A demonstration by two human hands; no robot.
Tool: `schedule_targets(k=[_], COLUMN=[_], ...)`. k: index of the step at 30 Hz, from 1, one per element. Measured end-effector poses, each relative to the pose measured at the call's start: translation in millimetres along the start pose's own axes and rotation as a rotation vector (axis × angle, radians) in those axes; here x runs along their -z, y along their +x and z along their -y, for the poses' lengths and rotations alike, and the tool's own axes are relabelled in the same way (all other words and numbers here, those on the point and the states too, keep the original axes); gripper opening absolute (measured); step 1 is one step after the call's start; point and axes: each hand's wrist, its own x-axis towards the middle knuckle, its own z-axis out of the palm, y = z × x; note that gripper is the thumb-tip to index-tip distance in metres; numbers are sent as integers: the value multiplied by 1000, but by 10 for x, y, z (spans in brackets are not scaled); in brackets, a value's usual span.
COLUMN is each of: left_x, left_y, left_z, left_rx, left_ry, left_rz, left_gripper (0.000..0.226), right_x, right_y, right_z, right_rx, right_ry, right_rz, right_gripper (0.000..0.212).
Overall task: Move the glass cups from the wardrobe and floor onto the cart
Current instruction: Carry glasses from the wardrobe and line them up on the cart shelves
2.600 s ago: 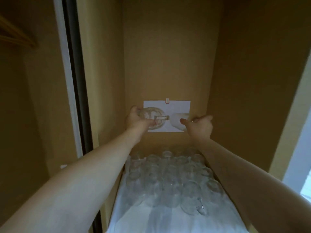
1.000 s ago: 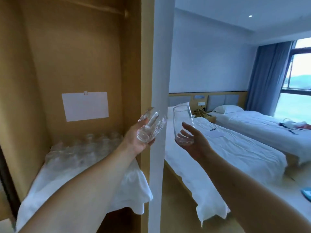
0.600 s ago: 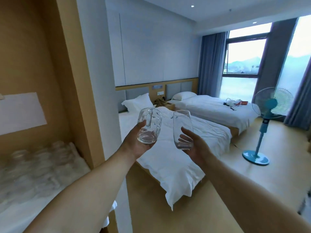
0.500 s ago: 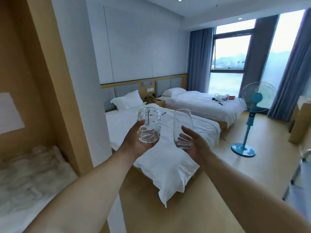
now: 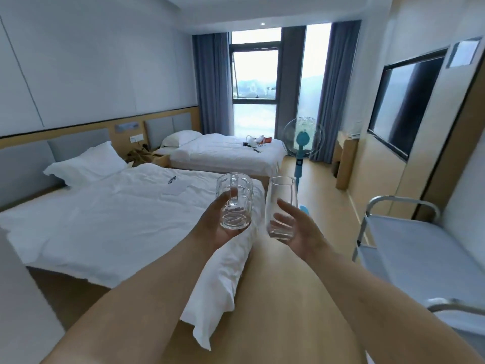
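My left hand (image 5: 214,227) grips a clear dimpled glass mug (image 5: 234,200) with a handle, held upright at chest height. My right hand (image 5: 299,232) holds a tall smooth glass tumbler (image 5: 280,206) upright, fingers wrapped round its lower part. The two glasses sit side by side, a small gap between them. The metal cart (image 5: 420,248) with a pale shelf and tubular rails stands at the right edge, beyond my right hand. The wardrobe is out of view.
A white bed (image 5: 110,214) fills the left, its sheet corner hanging below my left arm. A second bed (image 5: 223,152) lies further back. A blue standing fan (image 5: 301,145) is near the window. Bare wooden floor (image 5: 322,206) runs between the bed and the cart.
My view has swung right, from the wardrobe shelf of glasses to the bedroom. Both hands keep their glasses. The cart has come into view at the right.
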Motion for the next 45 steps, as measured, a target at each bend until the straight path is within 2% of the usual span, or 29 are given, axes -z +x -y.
schedule_targets(k=[2,4,5,9,13,19,22,23,27,32,36,39,45], left_x=[4,26,32,41,-21,-225,-408,-470,-706,-983,-1178,-1284,-1475], left_y=[223,453,567,1030,1480,2192,2623,2775,3503,4343,4842,5185,5963], left_z=[34,110,159,431,693,984,1118,1160,1331,1600,1851,2035,2437], left_rx=[37,79,101,196,307,339,349,355,399,426,462,498,594], left_ry=[10,20,12,-54,-96,42,51,34,23,73,122,201,256], left_rz=[43,38,55,62,74,115,143,149,144,140,143,158,246], left_gripper=[64,84,89,62,50,79,114,118,103,84,94,85,87], right_x=[109,252,335,678,935,1438,1718,1818,2271,2820,3200,3476,3941], right_y=[106,204,249,430,629,1079,1407,1524,2035,2577,2896,3100,3451], right_z=[10,-7,-21,-60,-26,115,266,328,618,900,1035,1082,1150], right_rx=[32,51,56,47,56,80,81,85,92,60,42,40,24], right_ry=[11,11,15,35,80,119,123,130,145,129,132,152,197], right_rz=[-84,-161,-189,-303,-397,-440,-438,-444,-473,-510,-546,-591,-708], right_gripper=[70,78,75,58,75,77,69,71,72,41,63,70,62])
